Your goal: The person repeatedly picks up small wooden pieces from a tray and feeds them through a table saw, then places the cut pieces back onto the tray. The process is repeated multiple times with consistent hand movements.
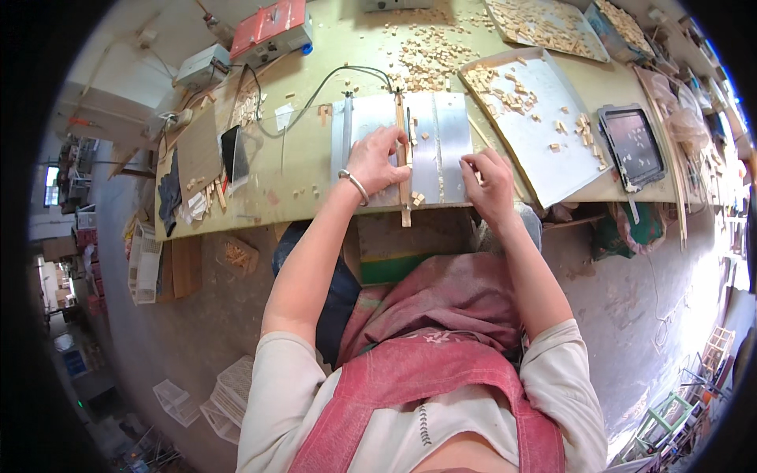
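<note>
My left hand [377, 164], with a bangle [354, 188] on its wrist, rests over the metal plate [363, 118] of a bench-top saw-like fixture. Its thumb and fingers are bent closed about a narrow wooden strip [404, 191] running across the plate. My right hand [490, 188] is held just right of the plate, fingertips pinched together; whatever is between them is too small to make out. Several small wooden blocks [417, 198] lie on the plate between the hands, beside the strip.
To the right are a shallow tray [564, 169] of wooden blocks and a black-framed tray [633, 146]. Many blocks [430, 59] lie heaped at the back. A black cable [303, 114] loops behind my left hand towards a red-topped box [272, 31].
</note>
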The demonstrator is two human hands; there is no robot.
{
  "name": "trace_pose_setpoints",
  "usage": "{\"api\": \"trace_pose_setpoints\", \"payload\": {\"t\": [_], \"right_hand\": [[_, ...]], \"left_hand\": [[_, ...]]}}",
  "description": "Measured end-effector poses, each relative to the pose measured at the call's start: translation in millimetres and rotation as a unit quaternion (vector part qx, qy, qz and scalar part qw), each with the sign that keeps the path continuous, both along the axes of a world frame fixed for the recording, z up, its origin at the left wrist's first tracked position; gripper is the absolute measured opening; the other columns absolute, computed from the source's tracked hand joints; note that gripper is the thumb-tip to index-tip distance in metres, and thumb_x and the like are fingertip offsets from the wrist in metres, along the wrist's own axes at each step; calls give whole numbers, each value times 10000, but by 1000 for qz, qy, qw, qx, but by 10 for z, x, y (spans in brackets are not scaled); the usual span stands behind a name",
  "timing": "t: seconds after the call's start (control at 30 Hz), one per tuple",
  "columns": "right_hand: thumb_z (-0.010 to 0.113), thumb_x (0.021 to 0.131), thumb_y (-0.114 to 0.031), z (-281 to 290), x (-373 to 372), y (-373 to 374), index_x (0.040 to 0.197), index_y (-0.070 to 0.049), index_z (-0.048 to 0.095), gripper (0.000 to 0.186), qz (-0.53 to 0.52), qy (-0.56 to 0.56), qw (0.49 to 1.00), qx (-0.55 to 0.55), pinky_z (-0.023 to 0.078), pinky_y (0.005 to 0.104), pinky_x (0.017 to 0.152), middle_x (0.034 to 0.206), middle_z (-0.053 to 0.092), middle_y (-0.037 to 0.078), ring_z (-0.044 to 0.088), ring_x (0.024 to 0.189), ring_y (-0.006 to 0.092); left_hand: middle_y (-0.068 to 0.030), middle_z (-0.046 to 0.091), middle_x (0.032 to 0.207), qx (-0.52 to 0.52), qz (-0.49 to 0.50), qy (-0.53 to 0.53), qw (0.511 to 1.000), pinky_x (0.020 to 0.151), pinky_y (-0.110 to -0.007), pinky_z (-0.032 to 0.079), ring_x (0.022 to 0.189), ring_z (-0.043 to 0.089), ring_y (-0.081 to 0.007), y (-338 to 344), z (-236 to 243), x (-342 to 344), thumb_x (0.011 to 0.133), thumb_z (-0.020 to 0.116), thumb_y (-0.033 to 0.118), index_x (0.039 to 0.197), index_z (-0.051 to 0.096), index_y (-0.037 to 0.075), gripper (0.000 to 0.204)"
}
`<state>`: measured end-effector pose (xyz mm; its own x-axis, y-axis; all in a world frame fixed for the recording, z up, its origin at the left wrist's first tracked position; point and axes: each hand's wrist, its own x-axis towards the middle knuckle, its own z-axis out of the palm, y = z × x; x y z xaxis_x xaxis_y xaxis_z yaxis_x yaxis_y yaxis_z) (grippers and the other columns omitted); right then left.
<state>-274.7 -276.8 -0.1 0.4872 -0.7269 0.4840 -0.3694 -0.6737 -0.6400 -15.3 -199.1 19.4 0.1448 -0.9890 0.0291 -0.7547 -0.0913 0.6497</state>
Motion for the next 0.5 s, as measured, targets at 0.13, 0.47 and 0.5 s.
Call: {"api": "trace_pose_setpoints", "payload": {"t": [0.13, 0.47, 0.5], "right_hand": [[750, 924, -101, -64, -343, 138, 939, -55, 754, 48, 15, 58, 998, 4, 506, 437, 796, 913, 671, 112, 653, 848, 334], [696, 947, -177, -358, -603, -459, 1127, -1, 740, 256, -88, 388, 911, 108, 590, 491, 929, 1185, 702, 211, 719, 1070, 418], [692, 943, -164, -354, -589, -511, 1128, -3, 738, 250, -93, 409, 901, 115, 593, 489, 933, 1197, 699, 215, 721, 1087, 414]], "left_hand": [[-49, 555, 895, 19, -19, -11, 1000, 783, -360, 544, 810, 590, -207, 166, 40, -54, 733, 874, 266, 1100, 684, 135, 433], [-67, 667, 1107, 19, -110, -1, 994, 1007, -403, 473, 1148, 625, -268, 760, 258, -274, 931, 774, 275, 1010, 847, 161, 157], [-76, 685, 1077, -22, -104, 3, 994, 964, -410, 499, 1106, 654, -277, 813, 270, -306, 929, 774, 256, 988, 838, 136, 148]]}}
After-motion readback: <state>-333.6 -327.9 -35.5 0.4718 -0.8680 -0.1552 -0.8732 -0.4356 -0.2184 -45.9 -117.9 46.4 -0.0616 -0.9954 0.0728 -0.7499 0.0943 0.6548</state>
